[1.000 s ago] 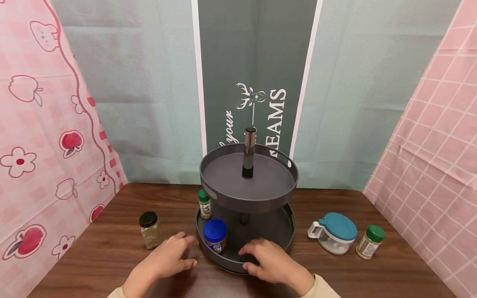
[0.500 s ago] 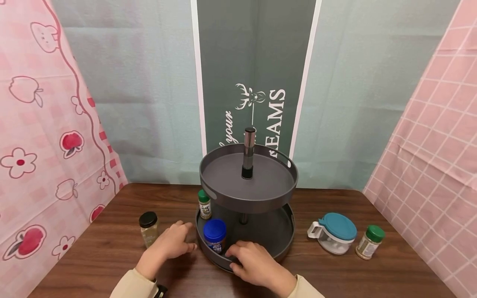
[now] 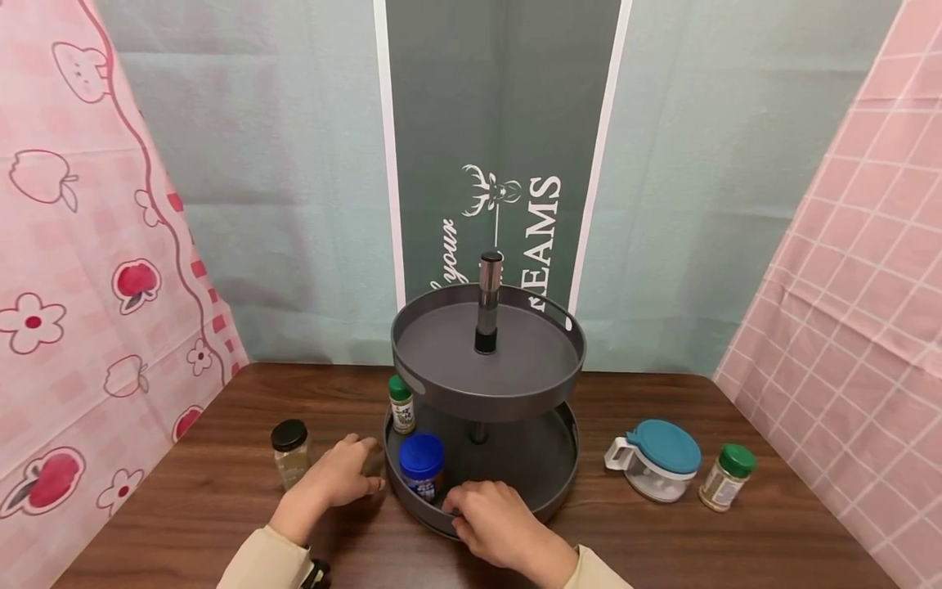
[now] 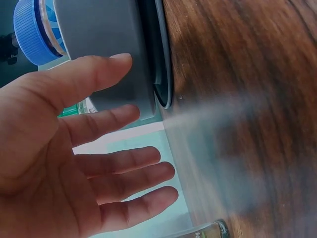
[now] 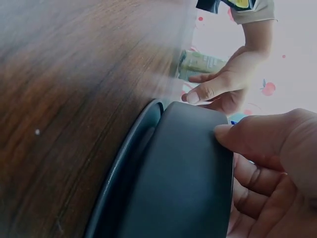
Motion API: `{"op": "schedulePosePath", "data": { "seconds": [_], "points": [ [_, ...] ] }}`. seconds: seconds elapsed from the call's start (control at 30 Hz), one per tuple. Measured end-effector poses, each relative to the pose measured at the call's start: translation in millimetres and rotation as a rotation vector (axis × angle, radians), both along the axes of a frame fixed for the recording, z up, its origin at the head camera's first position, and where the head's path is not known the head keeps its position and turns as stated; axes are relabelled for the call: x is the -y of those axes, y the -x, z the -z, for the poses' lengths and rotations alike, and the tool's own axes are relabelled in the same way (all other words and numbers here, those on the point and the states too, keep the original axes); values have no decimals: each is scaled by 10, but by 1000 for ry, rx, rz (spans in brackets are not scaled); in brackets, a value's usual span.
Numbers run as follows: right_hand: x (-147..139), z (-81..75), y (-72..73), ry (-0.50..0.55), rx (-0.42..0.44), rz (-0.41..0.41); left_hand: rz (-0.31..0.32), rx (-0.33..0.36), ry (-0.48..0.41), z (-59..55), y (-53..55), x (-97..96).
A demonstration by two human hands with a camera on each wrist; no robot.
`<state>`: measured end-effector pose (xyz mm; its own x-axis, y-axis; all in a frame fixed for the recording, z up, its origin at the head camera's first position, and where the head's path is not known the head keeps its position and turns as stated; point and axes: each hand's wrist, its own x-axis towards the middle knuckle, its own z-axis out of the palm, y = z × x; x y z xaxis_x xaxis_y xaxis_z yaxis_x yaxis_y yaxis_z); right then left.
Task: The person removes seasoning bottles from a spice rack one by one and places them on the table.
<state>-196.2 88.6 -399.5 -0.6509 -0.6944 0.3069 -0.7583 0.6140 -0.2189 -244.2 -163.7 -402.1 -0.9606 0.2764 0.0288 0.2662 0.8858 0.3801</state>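
A dark grey two-tier turntable [image 3: 489,393] stands mid-table. On its lower tray [image 3: 515,466] sit a blue-lidded jar [image 3: 422,462], at the front left, and a green-capped spice bottle [image 3: 401,409] behind it. My right hand [image 3: 496,523] grips the front wall of this tray, just right of the blue-lidded jar. In the right wrist view its thumb [image 5: 247,134] lies on the outside of the wall and the fingers curl over to the inside. Left of the tray, my left hand [image 3: 334,474] is held with fingers extended and spread, holding nothing, near a black-lidded jar [image 3: 289,454].
The upper tray [image 3: 441,335], with a metal post [image 3: 489,286] through it, overhangs the lower one. At right stand a teal-lidded container [image 3: 658,462] with a white handle and another green-capped spice bottle [image 3: 727,477]. Curtains [image 3: 294,204] close off the back and sides.
My right hand has slid left along the lower tray's front wall, closer to the blue-lidded jar. My left hand has moved slightly left and farther back. The jars keep their places.
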Motion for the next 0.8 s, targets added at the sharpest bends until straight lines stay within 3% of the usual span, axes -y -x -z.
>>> {"op": "schedulePosePath", "data": {
  "seconds": [0.3, 0.43, 0.67, 0.8],
  "points": [
    [-43, -9, -15, -20, -12, 19, 16, 14, 4, -17, -41, -9],
    [-102, -18, -12, -3, -25, 3, 30, 14, 11, -16, -101, -3],
    [-239, -53, -2, 10, 31, -15, 79, -5, 5, 25, -229, 1],
    [-319, -65, -6, 13, 20, -9, 108, 26, -1, 26, -285, -11]
  ]
}}
